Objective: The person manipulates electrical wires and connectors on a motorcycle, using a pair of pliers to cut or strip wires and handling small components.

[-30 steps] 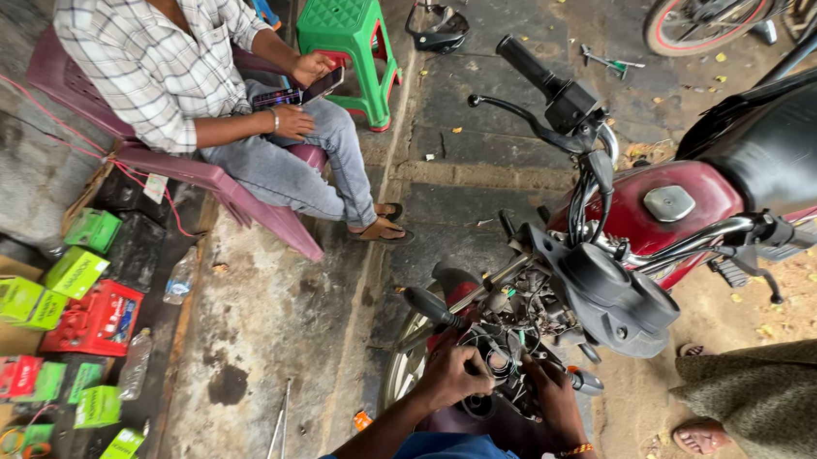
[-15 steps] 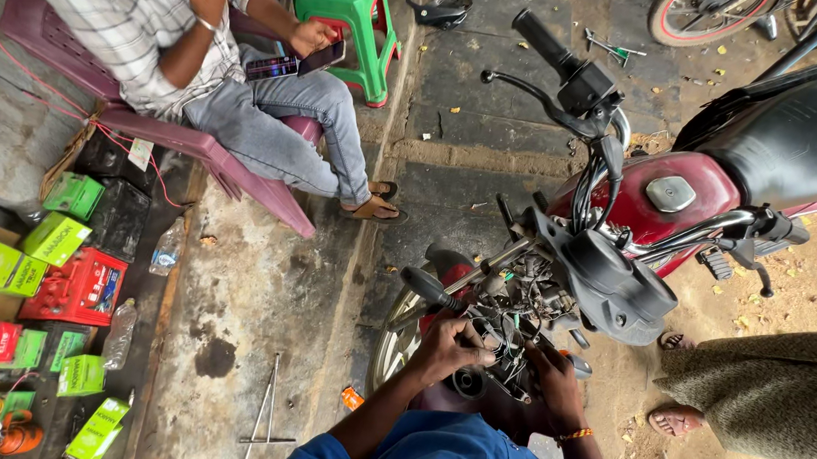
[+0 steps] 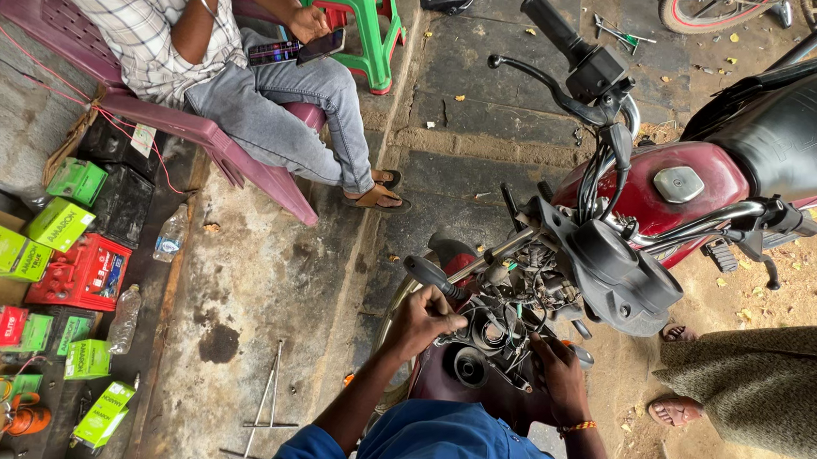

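Note:
A red motorcycle (image 3: 693, 189) stands with its headlight cowl (image 3: 619, 266) lifted off and a tangle of wiring (image 3: 509, 310) exposed above the open headlight shell (image 3: 468, 365). My left hand (image 3: 426, 320) is closed on the wires just below the left handlebar grip (image 3: 427, 274). On the right side of the bundle, beside the shell, my right hand (image 3: 556, 369) has its fingers curled into the wires and wears an orange wrist thread. My blue sleeves fill the bottom edge.
A person sits on a maroon plastic chair (image 3: 193, 130) at upper left holding a phone (image 3: 321, 46), near a green stool (image 3: 354, 2). Green and red boxes (image 3: 67, 251) and black batteries line the left. Metal rods (image 3: 263, 408) lie on the floor. Another person's sandalled feet (image 3: 676, 411) stand at right.
Both hands stay at the wiring with small shifts. The seated person has raised an arm toward the head. The view has drifted slightly.

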